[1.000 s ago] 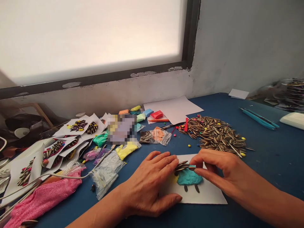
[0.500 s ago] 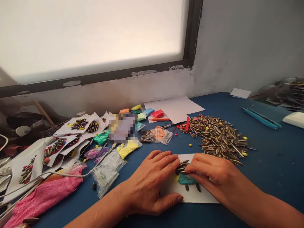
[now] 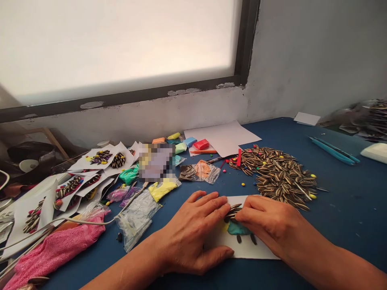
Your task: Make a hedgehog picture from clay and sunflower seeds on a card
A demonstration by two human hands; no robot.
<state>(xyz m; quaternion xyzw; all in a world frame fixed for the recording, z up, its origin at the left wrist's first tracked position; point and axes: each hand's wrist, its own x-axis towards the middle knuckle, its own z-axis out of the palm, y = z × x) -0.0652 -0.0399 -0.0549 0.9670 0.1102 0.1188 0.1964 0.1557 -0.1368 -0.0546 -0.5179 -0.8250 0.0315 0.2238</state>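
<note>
Turquoise clay patch, lumpy and rounded (image 3: 237, 228), sits on a small white paper card (image 3: 242, 252) on the dark blue tabletop (image 3: 347, 213), near edge, between both hands. Right hand covers part of it.

Left hand (image 3: 201, 233): palm down over the card's left part, fingers extended side by side, thumb spread away along the near edge. Nothing gripped that I can see. Index fingertip is right by a cluster of striped sunflower seeds (image 3: 234, 210) at the clay's top left.

Right hand (image 3: 269, 221): fingers curled, thumb and index drawn close together over the clay's upper right. Contact point hidden, can't tell if there's a seed between them.

Also on the card: yellow patch (image 3: 224, 228) left of the clay, two dark seeds (image 3: 239, 239) below it like short legs.

Beyond the right hand: big heap of striped seeds (image 3: 281, 173) mixed with small coloured beads, thin red strip (image 3: 238, 157) at its left end. Blue slim tweezers (image 3: 334, 151) further right, apart from the heap.

Left side: crumpled clear plastic bag (image 3: 137, 219), bagged yellow clay (image 3: 163, 188), pink textured cloth (image 3: 57, 249), overlapping white cards with seed-covered shapes (image 3: 34, 213).
</note>
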